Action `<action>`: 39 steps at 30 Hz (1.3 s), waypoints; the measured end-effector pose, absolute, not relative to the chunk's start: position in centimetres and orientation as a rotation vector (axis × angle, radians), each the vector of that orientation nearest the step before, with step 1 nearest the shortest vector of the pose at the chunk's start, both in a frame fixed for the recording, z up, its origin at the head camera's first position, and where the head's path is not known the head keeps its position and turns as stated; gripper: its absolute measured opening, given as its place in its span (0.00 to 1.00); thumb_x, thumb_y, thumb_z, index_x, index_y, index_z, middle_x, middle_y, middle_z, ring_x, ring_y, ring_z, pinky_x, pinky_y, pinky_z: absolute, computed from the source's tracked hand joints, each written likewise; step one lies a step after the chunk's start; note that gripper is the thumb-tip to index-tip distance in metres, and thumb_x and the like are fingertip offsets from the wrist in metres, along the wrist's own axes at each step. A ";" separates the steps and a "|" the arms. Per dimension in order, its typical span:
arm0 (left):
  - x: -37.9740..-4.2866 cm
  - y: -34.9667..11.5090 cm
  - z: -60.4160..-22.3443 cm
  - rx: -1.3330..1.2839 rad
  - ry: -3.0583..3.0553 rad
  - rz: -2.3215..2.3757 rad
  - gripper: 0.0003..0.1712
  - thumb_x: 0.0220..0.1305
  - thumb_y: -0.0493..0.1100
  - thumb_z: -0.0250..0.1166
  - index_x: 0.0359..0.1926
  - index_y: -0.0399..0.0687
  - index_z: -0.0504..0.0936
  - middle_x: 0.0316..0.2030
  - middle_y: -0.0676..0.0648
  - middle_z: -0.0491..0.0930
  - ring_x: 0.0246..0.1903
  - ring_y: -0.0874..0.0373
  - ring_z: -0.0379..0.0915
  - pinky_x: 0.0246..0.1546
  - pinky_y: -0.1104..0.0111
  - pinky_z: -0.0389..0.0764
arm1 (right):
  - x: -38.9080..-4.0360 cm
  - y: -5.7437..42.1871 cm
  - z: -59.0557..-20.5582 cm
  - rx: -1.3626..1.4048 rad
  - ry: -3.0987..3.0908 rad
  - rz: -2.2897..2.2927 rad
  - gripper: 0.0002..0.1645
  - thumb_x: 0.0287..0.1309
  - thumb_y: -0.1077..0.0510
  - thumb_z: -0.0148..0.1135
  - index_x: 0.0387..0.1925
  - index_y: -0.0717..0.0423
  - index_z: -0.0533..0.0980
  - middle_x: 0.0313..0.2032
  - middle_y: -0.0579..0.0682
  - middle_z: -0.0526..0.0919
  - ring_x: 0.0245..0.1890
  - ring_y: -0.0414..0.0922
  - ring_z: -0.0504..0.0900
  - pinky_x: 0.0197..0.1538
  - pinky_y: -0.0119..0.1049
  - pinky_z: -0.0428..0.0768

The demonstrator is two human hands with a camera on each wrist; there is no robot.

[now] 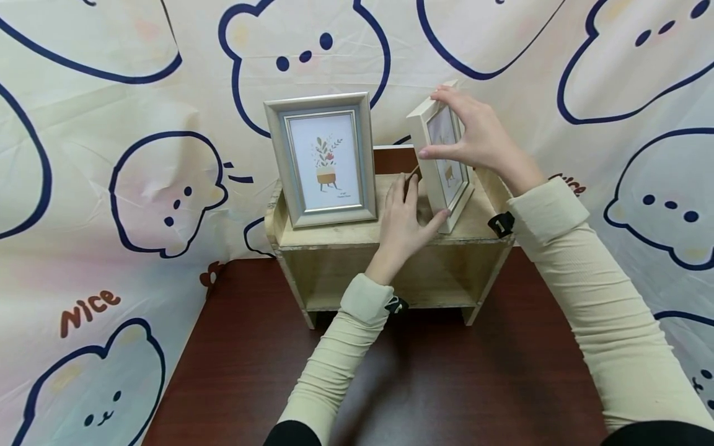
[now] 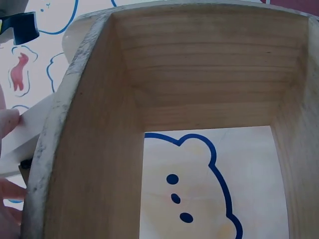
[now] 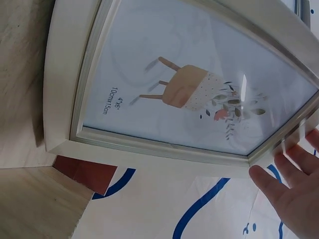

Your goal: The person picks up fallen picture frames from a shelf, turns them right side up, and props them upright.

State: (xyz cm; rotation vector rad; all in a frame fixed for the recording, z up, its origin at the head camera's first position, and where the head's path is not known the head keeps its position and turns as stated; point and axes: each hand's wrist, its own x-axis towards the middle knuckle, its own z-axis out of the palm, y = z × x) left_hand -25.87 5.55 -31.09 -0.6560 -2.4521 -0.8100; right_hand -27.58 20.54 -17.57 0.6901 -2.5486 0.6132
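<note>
A white picture frame (image 1: 440,161) with a potted-plant print stands turned sideways on the right of the wooden shelf's top (image 1: 346,234). My right hand (image 1: 482,133) grips it near its upper part, fingers over the top edge and thumb across the near side. In the right wrist view, the fingertips (image 3: 289,169) lie along the frame's border. Low at the frame's near side, my left hand (image 1: 404,220) holds it, thumb at the lower edge and fingers reaching behind beside a thin stand. Left wrist view: the frame's edge (image 2: 35,117) passes between thumb and fingers, partly hidden by the shelf.
A silver-beige picture frame (image 1: 323,161) stands upright on the left of the shelf top. Below is an open compartment (image 1: 385,279). The shelf stands on a dark red-brown table (image 1: 446,371), against a cartoon-bear cloth (image 1: 167,111).
</note>
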 end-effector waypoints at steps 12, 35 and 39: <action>-26.3 5.8 -31.3 -0.662 -2.373 -0.792 0.47 0.53 0.63 0.59 0.65 0.36 0.59 0.63 0.36 0.58 0.63 0.43 0.52 0.61 0.55 0.57 | -28.7 22.6 -17.4 0.936 -2.514 0.488 0.61 0.30 0.54 0.78 0.67 0.56 0.55 0.67 0.58 0.53 0.67 0.52 0.50 0.66 0.50 0.47; -27.7 4.2 -30.0 -0.749 -2.676 -0.966 0.50 0.56 0.61 0.55 0.70 0.40 0.46 0.70 0.44 0.42 0.68 0.53 0.34 0.65 0.63 0.42 | -28.7 21.1 -18.3 0.775 -2.513 0.468 0.61 0.32 0.49 0.77 0.67 0.58 0.54 0.66 0.61 0.52 0.65 0.55 0.50 0.66 0.48 0.47; -27.8 4.1 -30.1 -0.770 -2.681 -0.991 0.49 0.56 0.59 0.55 0.70 0.40 0.45 0.70 0.45 0.41 0.69 0.53 0.33 0.66 0.64 0.41 | -28.7 21.0 -18.4 0.763 -2.498 0.465 0.61 0.32 0.48 0.77 0.67 0.59 0.54 0.65 0.61 0.53 0.65 0.54 0.50 0.66 0.45 0.46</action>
